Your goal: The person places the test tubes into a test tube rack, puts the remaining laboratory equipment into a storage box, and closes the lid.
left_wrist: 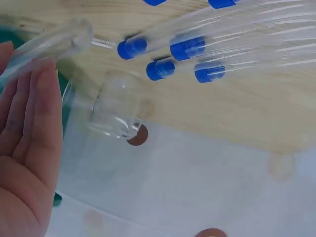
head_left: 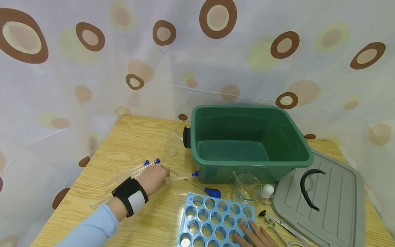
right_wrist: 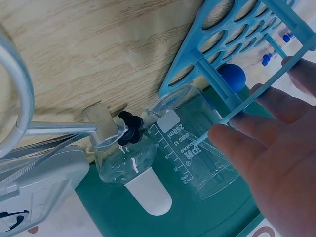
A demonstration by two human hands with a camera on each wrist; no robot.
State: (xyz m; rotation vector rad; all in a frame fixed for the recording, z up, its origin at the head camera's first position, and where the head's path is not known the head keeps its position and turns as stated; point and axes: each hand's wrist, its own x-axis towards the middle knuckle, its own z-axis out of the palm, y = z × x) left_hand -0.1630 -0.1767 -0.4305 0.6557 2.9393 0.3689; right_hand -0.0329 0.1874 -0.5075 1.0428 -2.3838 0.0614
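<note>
My left hand (head_left: 154,178) reaches over the left part of the table, palm side toward the left wrist view. Its thumb and fingers hold a clear tube (left_wrist: 54,47), whose far end sticks out past the fingertips. Close beside it lie several long clear tubes with blue caps (left_wrist: 187,48). On the right, my right hand (head_left: 257,236) rests on the blue tube rack (head_left: 213,219), a holed stand with rows of round openings. Its fingers (right_wrist: 256,123) lie outstretched along the rack's top edge in the right wrist view.
A green bin (head_left: 253,164) stands at the back, its grey lid (head_left: 333,202) lying to the right. In front are a glass beaker (head_left: 247,188), a small white-capped bottle (head_left: 267,191), a blue-bulbed dropper (head_left: 213,192) and metal tools (head_left: 287,224). A clear flask (head_left: 171,147) stands left of the bin.
</note>
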